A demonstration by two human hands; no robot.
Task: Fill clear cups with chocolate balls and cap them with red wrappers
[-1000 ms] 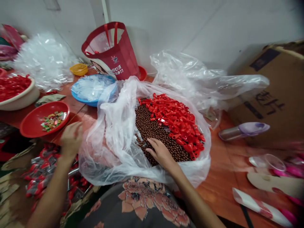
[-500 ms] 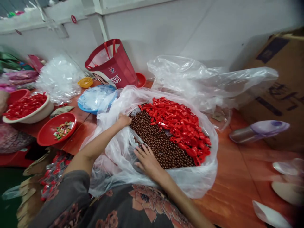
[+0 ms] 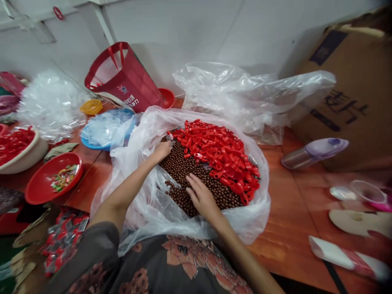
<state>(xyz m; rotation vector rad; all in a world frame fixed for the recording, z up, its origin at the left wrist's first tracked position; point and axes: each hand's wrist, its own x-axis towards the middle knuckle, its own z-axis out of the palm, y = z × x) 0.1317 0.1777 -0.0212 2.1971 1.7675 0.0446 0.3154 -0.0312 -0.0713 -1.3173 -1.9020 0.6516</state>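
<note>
Inside a clear plastic bag (image 3: 122,196) on the wooden bench (image 3: 294,212), a heap of brown beads (image 3: 186,175) is lying against a mass of red plastic pieces (image 3: 217,151), the two touching along a rough line. The person's left hand (image 3: 162,151) is reaching to the far edge of the beads, close to where they are meeting the red pieces, with its fingers curled in. A small shiny bit (image 3: 169,137) is showing just past the fingertips; cannot tell if the hand is gripping it. The right hand (image 3: 202,200) is lying open on the near side of the beads, fingers spread on top of them, with loose beads scattering on the plastic just beside it. Both forearms are coming in over the bag's near edge from a dark floral top (image 3: 183,265). Left of the bag, a red bowl (image 3: 38,192) is holding small colourful packets, a cream basin (image 3: 27,159) is holding more red pieces, and a blue plate (image 3: 87,143) is carrying clear plastic. Behind, a red tote bag (image 3: 122,77) is standing by the wall. On the right, a cardboard box (image 3: 346,102) is sitting behind a purple-capped bottle (image 3: 315,153) lying on the bench.
</note>
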